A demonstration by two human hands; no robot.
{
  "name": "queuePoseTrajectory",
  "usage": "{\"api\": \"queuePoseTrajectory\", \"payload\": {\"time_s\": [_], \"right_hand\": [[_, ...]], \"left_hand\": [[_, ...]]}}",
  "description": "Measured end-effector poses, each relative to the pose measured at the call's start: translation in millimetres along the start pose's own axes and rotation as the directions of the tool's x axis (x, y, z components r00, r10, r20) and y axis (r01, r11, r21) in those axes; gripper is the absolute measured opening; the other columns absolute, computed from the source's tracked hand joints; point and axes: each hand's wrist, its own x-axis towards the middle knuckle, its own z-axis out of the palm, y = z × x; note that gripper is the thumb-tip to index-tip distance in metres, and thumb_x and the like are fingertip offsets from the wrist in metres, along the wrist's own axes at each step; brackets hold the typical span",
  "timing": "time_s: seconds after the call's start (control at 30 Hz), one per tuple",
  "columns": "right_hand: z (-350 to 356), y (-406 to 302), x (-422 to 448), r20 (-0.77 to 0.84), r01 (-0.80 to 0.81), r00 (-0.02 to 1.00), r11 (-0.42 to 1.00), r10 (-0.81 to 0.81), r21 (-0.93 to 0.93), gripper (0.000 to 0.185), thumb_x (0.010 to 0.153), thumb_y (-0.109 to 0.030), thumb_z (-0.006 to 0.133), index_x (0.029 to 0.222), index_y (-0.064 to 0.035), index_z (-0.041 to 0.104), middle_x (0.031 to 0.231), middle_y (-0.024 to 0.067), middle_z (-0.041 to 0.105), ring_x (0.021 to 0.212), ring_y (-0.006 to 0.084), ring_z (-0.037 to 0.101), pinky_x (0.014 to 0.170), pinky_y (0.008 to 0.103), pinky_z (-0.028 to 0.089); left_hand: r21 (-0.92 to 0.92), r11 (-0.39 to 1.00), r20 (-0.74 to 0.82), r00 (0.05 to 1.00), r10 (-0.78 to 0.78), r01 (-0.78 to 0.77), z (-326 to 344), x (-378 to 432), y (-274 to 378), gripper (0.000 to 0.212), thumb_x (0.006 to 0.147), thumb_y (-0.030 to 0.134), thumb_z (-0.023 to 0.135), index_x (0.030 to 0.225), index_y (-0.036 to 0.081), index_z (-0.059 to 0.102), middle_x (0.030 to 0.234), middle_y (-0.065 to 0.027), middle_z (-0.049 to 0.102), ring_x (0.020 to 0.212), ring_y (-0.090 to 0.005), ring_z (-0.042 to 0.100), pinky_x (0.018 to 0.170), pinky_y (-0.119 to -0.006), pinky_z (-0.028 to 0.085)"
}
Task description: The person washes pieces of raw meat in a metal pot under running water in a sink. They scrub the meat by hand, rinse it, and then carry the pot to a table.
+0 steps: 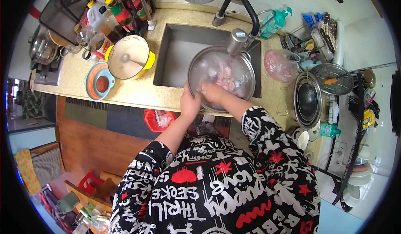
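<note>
A large round metal basin (198, 65) rests over the right part of the sink (178, 42), full of cloudy water with pieces of pale pink raw meat (226, 74) in it. My left hand (190, 101) grips the basin's near left rim. My right hand (210, 92) is in the basin at its left side, the fingers partly under the water; whether they hold anything cannot be made out. Above the basin's far edge hangs the head of a black and metal faucet (237, 41).
Left of the sink stand a yellow-handled pot (129, 57) with a ladle and a blue-rimmed colander (87, 85). At right lie a plastic bag of pink meat (279, 65) and stacked metal bowls (319, 100). A green pump bottle (274, 24) stands behind. A red bin (150, 119) is below the counter.
</note>
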Motion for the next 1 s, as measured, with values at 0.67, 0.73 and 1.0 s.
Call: {"api": "queuePoseTrajectory", "payload": {"time_s": [0.67, 0.73, 1.0], "right_hand": [[-40.6, 12.1, -81.0, 0.1, -0.483, 0.859, 0.86, 0.502, -0.164, 0.099, 0.065, -0.051, 0.079, 0.148, -0.0256, 0.033, 0.154, 0.0286, 0.014, 0.139, 0.0486, 0.023, 0.11, 0.0585, 0.025], [-25.1, 1.4, -65.0, 0.056, -0.478, 0.862, 0.846, 0.503, -0.237, 0.09, 0.071, -0.032, 0.078, 0.147, -0.0222, 0.033, 0.149, 0.0304, 0.017, 0.127, 0.0486, 0.04, 0.103, 0.0532, 0.039], [21.9, 25.5, -32.5, 0.101, -0.393, 0.915, 0.919, 0.39, 0.018, 0.056, 0.082, -0.003, 0.055, 0.136, -0.0008, 0.042, 0.13, 0.0304, 0.043, 0.098, 0.0428, 0.061, 0.085, 0.044, 0.052]], "left_hand": [[-0.015, 1.0, 0.025, 1.0, 0.003, -0.002, -1.8, 2.5, 3.7, 0.064, 0.079, 0.008, 0.054, 0.141, 0.011, 0.035, 0.097, -0.0291, 0.065, 0.091, -0.0466, 0.062, 0.08, -0.051, 0.05], [-0.02, 0.999, 0.036, 0.999, -0.03, 0.031, -3.4, 3.3, 5.4, 0.063, 0.08, 0.008, 0.054, 0.14, 0.011, 0.036, 0.098, -0.0288, 0.065, 0.093, -0.0457, 0.063, 0.082, -0.048, 0.05], [0.011, 0.999, 0.031, 0.998, 0.049, -0.049, -1.1, 2.9, -1.7, 0.067, 0.079, 0.009, 0.054, 0.143, 0.011, 0.031, 0.093, -0.0287, 0.065, 0.086, -0.0475, 0.062, 0.077, -0.052, 0.049]]}}
